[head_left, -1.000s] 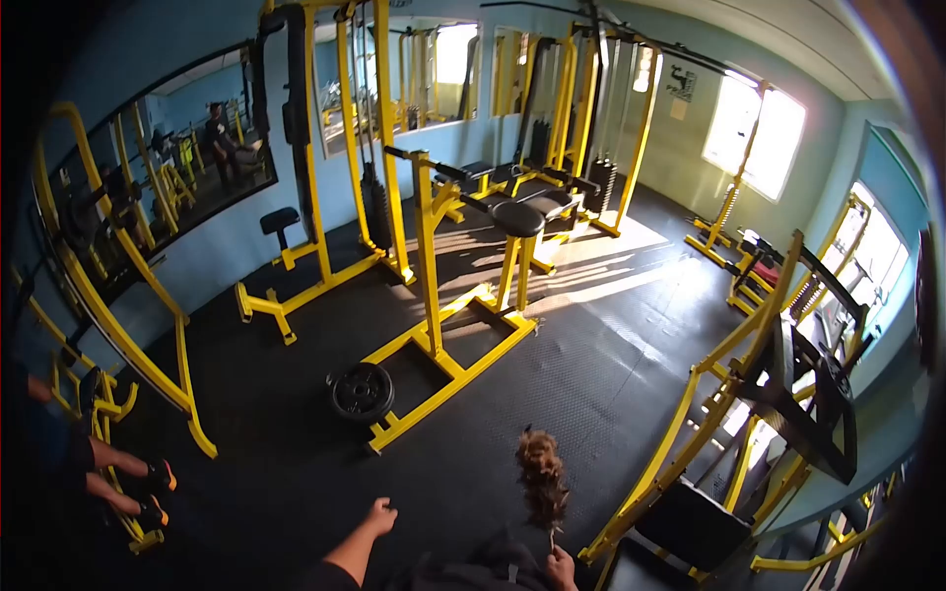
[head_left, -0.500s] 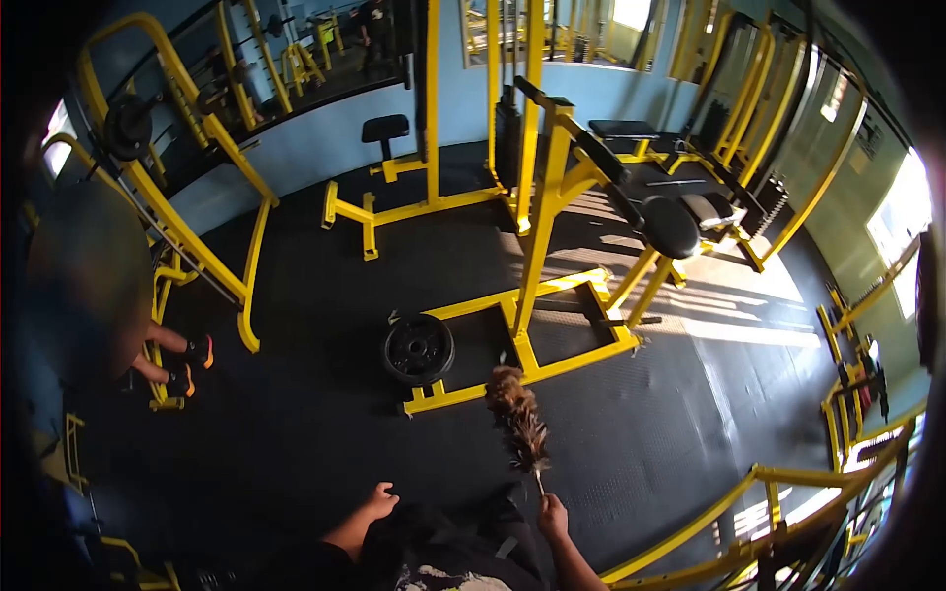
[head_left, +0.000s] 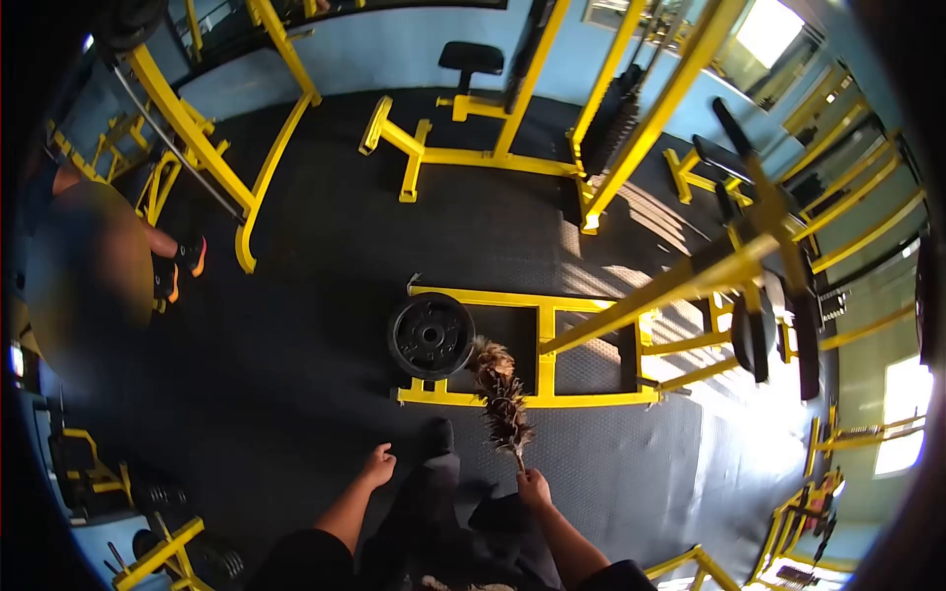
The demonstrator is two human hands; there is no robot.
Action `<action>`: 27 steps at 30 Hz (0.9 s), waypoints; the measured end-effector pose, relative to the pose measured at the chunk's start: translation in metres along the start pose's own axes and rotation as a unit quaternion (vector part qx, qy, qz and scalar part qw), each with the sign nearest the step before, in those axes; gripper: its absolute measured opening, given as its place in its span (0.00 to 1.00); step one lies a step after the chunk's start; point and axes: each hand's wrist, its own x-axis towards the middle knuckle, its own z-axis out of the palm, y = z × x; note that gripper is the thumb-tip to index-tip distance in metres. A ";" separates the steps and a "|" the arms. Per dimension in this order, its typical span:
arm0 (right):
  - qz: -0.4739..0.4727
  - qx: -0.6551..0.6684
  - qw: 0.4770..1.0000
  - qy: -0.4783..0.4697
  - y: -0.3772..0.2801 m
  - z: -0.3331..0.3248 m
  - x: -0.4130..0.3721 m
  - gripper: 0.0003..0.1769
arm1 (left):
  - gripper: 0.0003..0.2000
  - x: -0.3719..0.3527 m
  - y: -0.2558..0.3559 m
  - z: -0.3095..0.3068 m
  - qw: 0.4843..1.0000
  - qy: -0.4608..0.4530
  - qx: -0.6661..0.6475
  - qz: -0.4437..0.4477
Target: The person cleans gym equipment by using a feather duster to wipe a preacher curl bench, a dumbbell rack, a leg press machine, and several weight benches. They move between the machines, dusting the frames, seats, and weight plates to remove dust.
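Note:
My right hand (head_left: pixel 533 489) is closed around the short handle of a brown feather duster (head_left: pixel 505 409). The duster points away from me, and its feathery tip overlaps the lower right edge of a black weight plate (head_left: pixel 431 336) in this view. That plate lies flat at the left end of a yellow machine frame (head_left: pixel 591 400) on the floor. To the left of my legs, my left hand (head_left: pixel 377 465) hangs in the air with nothing in it, its fingers loosely bent and partly apart.
A yellow upright (head_left: pixel 655 295) leans up from the frame toward a black round pad (head_left: pixel 753 330). Beyond stands another yellow machine with a black seat (head_left: pixel 471 57). At the left, a person wears dark shoes (head_left: pixel 193 256) with orange soles. Black rubber flooring (head_left: pixel 315 325) runs underneath.
My view has tilted down and turned, bringing the plate and frame closer. The duster's tip has moved up to the plate's edge, and one of my feet has come into view.

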 end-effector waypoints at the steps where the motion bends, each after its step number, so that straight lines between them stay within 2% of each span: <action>1: 0.018 -0.016 1.000 -0.018 -0.010 0.003 0.019 0.17 | 0.23 0.025 0.006 0.006 1.000 0.001 -0.013 0.013; 3: 0.012 -0.024 1.000 -0.016 -0.022 0.013 0.060 0.19 | 0.23 0.084 0.007 0.021 0.999 0.009 -0.036 0.016; 5: -0.071 -0.030 0.997 -0.010 -0.021 0.029 0.124 0.18 | 0.23 0.154 0.002 0.048 0.996 0.059 -0.013 0.065; 7: -0.102 -0.101 0.989 -0.029 -0.005 0.052 0.203 0.17 | 0.24 0.199 0.029 0.050 0.999 0.023 -0.019 0.031; 8: -0.115 -0.133 0.984 -0.034 -0.008 0.063 0.243 0.17 | 0.25 0.236 0.027 0.060 0.998 0.038 -0.025 0.035; 9: -0.193 -0.096 0.976 -0.006 0.007 0.082 0.284 0.17 | 0.26 0.261 0.013 0.073 0.998 0.042 -0.025 0.032; 11: -0.117 -0.130 0.984 -0.025 0.002 0.118 0.355 0.16 | 0.31 0.316 -0.002 0.097 0.999 0.048 0.021 0.004; 13: -0.317 -0.034 0.948 0.004 0.015 0.160 0.391 0.16 | 0.35 0.335 0.016 0.108 0.998 0.028 -0.050 -0.003; 15: -0.310 -0.179 0.924 -0.136 -0.008 0.168 0.399 0.18 | 0.37 0.361 0.006 0.129 0.997 0.062 -0.033 0.024; 17: -0.329 -0.172 0.921 -0.119 0.020 0.196 0.417 0.18 | 0.37 0.374 -0.009 0.149 0.995 0.078 -0.053 0.043; 19: -0.291 -0.035 0.956 0.013 0.033 0.218 0.420 0.19 | 0.37 0.371 -0.003 0.155 0.984 0.106 -0.128 0.071; 20: -0.331 -0.051 0.942 -0.024 0.035 0.219 0.418 0.19 | 0.38 0.371 -0.008 0.158 0.986 0.100 -0.107 0.080; 21: -0.329 -0.046 0.943 -0.024 0.038 0.217 0.413 0.19 | 0.38 0.371 -0.012 0.157 0.987 0.100 -0.102 0.080; 23: -0.363 -0.187 0.901 -0.144 0.045 0.206 0.401 0.20 | 0.38 0.377 -0.021 0.157 0.983 0.044 -0.161 0.075; 24: -0.332 -0.161 0.922 -0.117 0.061 0.204 0.398 0.21 | 0.39 0.376 -0.025 0.163 0.979 0.072 -0.187 0.033; 25: -0.332 -0.158 0.924 -0.107 0.076 0.200 0.393 0.21 | 0.39 0.375 -0.030 0.165 0.980 0.069 -0.183 0.042; 27: -0.313 -0.082 0.946 -0.031 0.110 0.188 0.376 0.23 | 0.41 0.361 -0.024 0.155 0.992 0.071 -0.056 0.086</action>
